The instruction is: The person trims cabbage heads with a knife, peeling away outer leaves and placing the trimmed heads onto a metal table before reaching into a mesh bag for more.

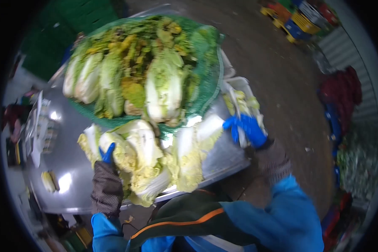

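Several napa cabbages lie on a steel table (71, 168). My left hand (107, 157), in a blue glove and knit cuff, rests against a pale cut cabbage (126, 151) at the near left of the pile. My right hand (245, 128), also blue-gloved, grips the stalk end of another cabbage piece (206, 128) at the table's right edge. Behind them a big green net sack (206, 84) full of cabbages (164, 84) lies open toward me.
A white crate (239, 90) with cabbage scraps stands right of the table. Papers (40, 126) and a small leaf piece (48, 181) lie at the table's left. Coloured crates (298, 21) stand on the dark floor at far right, red bundles (342, 90) further along.
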{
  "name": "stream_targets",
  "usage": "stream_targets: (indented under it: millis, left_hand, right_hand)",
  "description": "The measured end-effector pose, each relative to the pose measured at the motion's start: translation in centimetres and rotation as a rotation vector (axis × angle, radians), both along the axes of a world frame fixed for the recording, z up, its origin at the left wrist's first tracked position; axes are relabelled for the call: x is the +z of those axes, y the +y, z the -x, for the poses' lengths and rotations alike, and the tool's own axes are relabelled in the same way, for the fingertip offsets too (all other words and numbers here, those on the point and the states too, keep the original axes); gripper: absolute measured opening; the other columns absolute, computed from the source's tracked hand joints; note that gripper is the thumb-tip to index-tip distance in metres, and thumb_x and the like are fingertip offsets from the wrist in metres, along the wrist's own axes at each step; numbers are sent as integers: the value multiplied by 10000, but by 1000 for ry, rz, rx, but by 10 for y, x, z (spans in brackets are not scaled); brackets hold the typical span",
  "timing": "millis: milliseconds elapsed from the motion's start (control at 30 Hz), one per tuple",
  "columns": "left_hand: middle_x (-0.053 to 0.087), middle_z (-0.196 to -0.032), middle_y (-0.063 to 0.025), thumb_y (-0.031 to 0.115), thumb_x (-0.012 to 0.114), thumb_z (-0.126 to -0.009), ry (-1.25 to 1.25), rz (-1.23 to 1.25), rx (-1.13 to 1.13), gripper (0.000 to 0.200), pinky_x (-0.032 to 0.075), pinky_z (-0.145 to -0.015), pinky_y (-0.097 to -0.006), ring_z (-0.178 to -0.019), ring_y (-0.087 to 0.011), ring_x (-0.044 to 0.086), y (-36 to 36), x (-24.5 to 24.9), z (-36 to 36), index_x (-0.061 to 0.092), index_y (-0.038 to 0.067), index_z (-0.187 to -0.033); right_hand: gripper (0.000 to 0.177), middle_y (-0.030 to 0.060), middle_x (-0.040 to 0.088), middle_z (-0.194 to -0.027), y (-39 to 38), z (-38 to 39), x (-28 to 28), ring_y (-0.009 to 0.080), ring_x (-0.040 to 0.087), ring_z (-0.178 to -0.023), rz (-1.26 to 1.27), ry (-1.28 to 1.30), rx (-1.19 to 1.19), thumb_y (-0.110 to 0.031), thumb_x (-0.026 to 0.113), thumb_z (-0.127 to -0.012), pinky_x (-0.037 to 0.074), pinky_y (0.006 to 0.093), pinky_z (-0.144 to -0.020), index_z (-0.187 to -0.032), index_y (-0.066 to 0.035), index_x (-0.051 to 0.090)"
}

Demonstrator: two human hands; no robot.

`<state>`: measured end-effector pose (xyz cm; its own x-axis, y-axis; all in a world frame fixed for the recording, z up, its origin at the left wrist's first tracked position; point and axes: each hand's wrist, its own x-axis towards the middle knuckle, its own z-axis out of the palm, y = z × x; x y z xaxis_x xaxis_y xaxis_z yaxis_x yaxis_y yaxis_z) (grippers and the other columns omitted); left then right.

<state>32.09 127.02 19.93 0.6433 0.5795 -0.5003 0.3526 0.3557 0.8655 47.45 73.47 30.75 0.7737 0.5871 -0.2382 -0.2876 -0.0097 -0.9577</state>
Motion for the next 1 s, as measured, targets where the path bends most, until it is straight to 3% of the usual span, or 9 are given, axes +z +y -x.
stream_targets:
  millis: [167,200,267,333,400,500,700,833,1000]
  left_hand:
    - [554,-1165,-175,183,776,-736,-65,108,-28,760,546,-808,-463,-970,-330,615,-7,14,3,347,103,-1358]
    - [555,-1168,-180,182,775,-737,-71,128,-47,760,548,-809,-464,-973,-333,617,-7,18,4,345,101,-1359]
    - [573,-1152,-181,170,697,-798,-18,176,-56,624,526,-856,-494,-1010,-348,603,-9,31,8,395,74,-1335]
    - [525,-1226,-192,139,696,-808,-220,275,-88,690,532,-866,-473,-1064,-354,585,-26,53,17,313,117,-1382]
    - [493,-1285,-174,98,596,-861,-419,371,-185,663,474,-957,-485,-1170,-349,516,-34,73,30,253,134,-1427]
    - [458,-1342,-181,185,606,-864,-547,632,-260,679,409,-1020,-500,-1218,-350,477,-39,105,45,250,115,-1438]
    - [405,-1405,-188,377,591,-875,-658,1072,-423,709,334,-1075,-502,-1249,-336,452,-35,151,75,290,53,-1429]
    - [426,-1388,-174,367,612,-870,-351,997,-303,721,378,-1055,-448,-1234,-307,470,0,105,102,282,52,-1429]
    - [386,-1381,-179,184,690,-803,-538,90,-524,827,348,-1058,-390,-1267,-283,408,16,63,106,190,14,-1440]
  right_hand:
    - [442,29,531,-570,104,105,-16,111,528,-517,-188,103,151,-262,444,-970,434,234,-525,-1247,78,503]
    - [438,42,533,-621,122,124,-27,101,524,-541,-435,458,232,-269,468,-965,433,222,-534,-1287,28,490]
    - [405,39,542,-644,152,144,-24,87,507,-526,-256,486,272,-197,490,-956,428,214,-511,-1296,24,479]
    - [376,18,537,-659,171,145,-27,73,488,-511,-302,440,211,-148,506,-950,414,207,-477,-1292,8,489]
    - [370,0,513,-650,190,127,-14,70,482,-504,-297,367,135,-155,508,-953,405,205,-465,-1291,-5,494]
    - [375,-28,434,-631,236,111,15,61,477,-493,-272,228,119,-198,524,-957,398,196,-446,-1285,-18,498]
    - [503,-7,521,-660,324,132,39,71,503,-495,-98,70,19,-348,666,-860,400,203,-416,-1223,-28,529]
    - [491,23,578,-704,343,171,43,81,552,-564,150,-34,27,-385,697,-825,444,232,-474,-1153,-34,592]
    - [538,115,634,-775,354,189,41,189,628,-700,469,-393,68,-396,735,-767,501,311,-664,-1124,-16,602]
